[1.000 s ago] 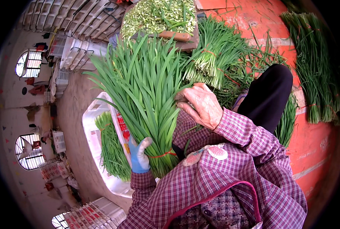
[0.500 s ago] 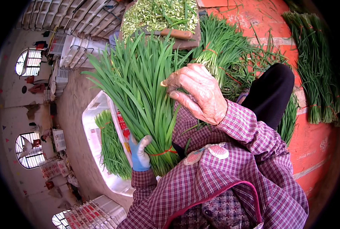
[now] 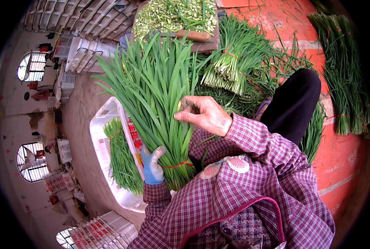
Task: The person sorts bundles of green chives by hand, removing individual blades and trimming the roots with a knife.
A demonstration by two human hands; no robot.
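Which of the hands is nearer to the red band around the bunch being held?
Left. The gloved left hand grips the green bunch just beside the red band; the bare right hand is farther up, at the bunch's right side.

We find the leafy bundle point(image 3: 151, 95) at centre, with the left hand point(image 3: 153, 164) around its lower part, beside its band point(image 3: 178, 165), and the right hand point(image 3: 205, 115) at its right edge. To the left we see a crate point(image 3: 131, 202), a second bundle point(image 3: 124, 162) lying inside. Beyond the leaf tips we locate a board point(image 3: 207, 45) bearing cut pieces point(image 3: 172, 16), with a knife point(image 3: 194, 35) on its near side. Right of the board we note banded bundles point(image 3: 228, 62), loose leaves point(image 3: 291, 58) beside them. Farther right, past the bent knee point(image 3: 295, 99), long bundles point(image 3: 342, 74) lie on the ground point(image 3: 338, 166). We see stacked crates point(image 3: 85, 18) at far left and more crates point(image 3: 110, 232) at near left.
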